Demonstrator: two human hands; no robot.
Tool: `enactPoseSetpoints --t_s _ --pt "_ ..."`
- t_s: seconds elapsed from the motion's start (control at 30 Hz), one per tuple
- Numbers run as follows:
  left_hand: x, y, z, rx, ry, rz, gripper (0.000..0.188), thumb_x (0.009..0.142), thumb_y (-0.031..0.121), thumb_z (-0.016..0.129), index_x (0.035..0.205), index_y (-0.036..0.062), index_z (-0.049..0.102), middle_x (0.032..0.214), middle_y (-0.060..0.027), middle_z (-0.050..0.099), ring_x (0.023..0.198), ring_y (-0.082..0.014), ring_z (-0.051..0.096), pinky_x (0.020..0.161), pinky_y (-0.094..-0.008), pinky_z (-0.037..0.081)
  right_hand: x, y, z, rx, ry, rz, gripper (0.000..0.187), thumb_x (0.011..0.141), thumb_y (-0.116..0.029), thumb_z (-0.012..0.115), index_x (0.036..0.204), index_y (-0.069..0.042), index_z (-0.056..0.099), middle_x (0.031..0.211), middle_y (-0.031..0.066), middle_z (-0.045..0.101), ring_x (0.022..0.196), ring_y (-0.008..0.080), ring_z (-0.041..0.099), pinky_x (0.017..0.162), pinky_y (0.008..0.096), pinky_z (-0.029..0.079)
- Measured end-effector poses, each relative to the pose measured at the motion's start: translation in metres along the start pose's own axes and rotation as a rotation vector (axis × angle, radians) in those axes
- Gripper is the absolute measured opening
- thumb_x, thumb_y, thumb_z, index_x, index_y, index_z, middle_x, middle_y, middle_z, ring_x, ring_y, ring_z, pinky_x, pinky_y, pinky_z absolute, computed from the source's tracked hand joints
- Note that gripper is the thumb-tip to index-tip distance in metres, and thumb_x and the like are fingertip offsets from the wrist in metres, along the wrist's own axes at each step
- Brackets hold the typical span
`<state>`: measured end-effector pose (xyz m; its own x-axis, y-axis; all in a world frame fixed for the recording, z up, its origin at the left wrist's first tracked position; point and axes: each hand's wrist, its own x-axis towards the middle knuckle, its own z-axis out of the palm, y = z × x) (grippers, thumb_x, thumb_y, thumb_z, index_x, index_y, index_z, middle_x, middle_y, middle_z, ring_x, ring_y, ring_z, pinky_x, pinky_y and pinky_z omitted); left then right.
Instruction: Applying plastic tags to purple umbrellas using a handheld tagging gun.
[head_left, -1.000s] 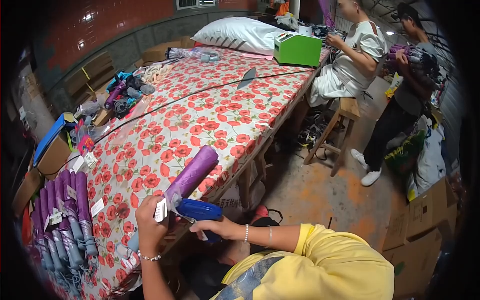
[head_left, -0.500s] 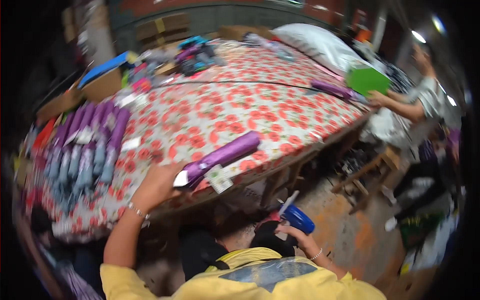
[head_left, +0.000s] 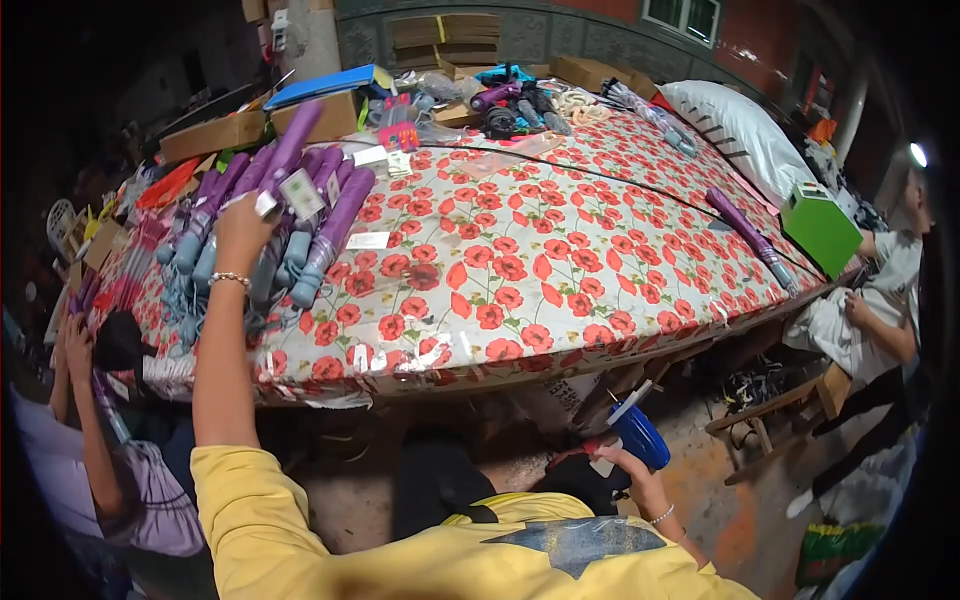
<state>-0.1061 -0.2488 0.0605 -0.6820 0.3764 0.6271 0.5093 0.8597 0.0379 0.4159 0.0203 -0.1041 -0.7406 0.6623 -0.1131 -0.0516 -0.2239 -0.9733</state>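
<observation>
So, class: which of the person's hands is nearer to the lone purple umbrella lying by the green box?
Right. The right hand, holding a blue tool, is below the table edge, nearer the lone purple umbrella. The left hand is raised far across, over the umbrella pile.

A poppy-print table (head_left: 560,260) stands on a dirt floor (head_left: 740,510) before a brick wall (head_left: 760,40).

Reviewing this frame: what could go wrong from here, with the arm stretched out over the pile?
The left hand holds a purple folded umbrella by one end at full reach; it could slip from that grip or knock the row of purple umbrellas below out of line. The right hand holds a blue tool low beside the table edge, out of the person's line of work, and might bump it.
</observation>
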Motion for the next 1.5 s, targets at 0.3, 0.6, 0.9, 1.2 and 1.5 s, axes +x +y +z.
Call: enactPoseSetpoints --t_s 0.3,0.6,0.9,1.2,1.5 --pt "-0.013 -0.030 0.001 -0.521 0.251 -0.195 0.046 0.083 0.029 0.065 0.119 0.0015 0.057 0.086 -0.0150 0.064 0.072 -0.0279 0.062 0.064 -0.0371 0.050 0.009 -0.022 0.025 -0.167 -0.104 -0.163 0.052 0.076 0.000 0.069 0.123 -0.004 0.047 0.090 0.0045 0.062 0.077 0.0115 0.057 0.073 0.0223 0.045" --pt "-0.196 0.220 -0.035 -2.213 -1.011 -0.533 0.055 0.078 -0.003 0.050 0.132 -0.0078 0.038 0.104 -0.0228 0.061 0.090 -0.0305 0.063 0.075 -0.0395 0.057 0.034 -0.064 0.075 0.117 -0.290 -0.178 0.044 0.074 -0.001 0.065 0.116 0.002 0.052 0.084 0.0108 0.066 0.075 0.0199 0.062 0.075 0.0293 0.050" --pt "-0.225 0.254 -0.046 -1.911 -0.568 -0.447 0.031 0.081 0.003 0.068 0.108 -0.0073 0.058 0.093 -0.0130 0.068 0.072 -0.0150 0.064 0.063 -0.0228 0.053 0.013 -0.058 0.088 0.176 -0.374 -0.066 0.034 0.074 -0.002 0.062 0.107 0.004 0.056 0.083 0.0136 0.066 0.075 0.0226 0.063 0.075 0.0310 0.051" --pt "-0.235 0.270 -0.061 -1.681 -0.470 -0.315 0.022 0.078 0.005 0.072 0.096 -0.0059 0.064 0.087 -0.0098 0.069 0.069 -0.0109 0.062 0.059 -0.0210 0.049 0.010 -0.048 0.076 0.182 -0.326 -0.025 0.020 0.079 -0.006 0.064 0.097 0.000 0.062 0.086 0.0090 0.066 0.074 0.0149 0.060 0.070 0.0235 0.047" --pt "-0.239 0.281 -0.048 -1.453 -0.352 0.202 0.028 0.075 0.003 0.072 0.100 -0.0037 0.064 0.091 -0.0101 0.067 0.074 -0.0167 0.060 0.067 -0.0266 0.048 0.016 -0.038 0.064 0.351 -0.396 -0.022 0.016 0.080 -0.010 0.060 0.092 0.001 0.063 0.086 0.0115 0.065 0.078 0.0188 0.062 0.075 0.0264 0.047"
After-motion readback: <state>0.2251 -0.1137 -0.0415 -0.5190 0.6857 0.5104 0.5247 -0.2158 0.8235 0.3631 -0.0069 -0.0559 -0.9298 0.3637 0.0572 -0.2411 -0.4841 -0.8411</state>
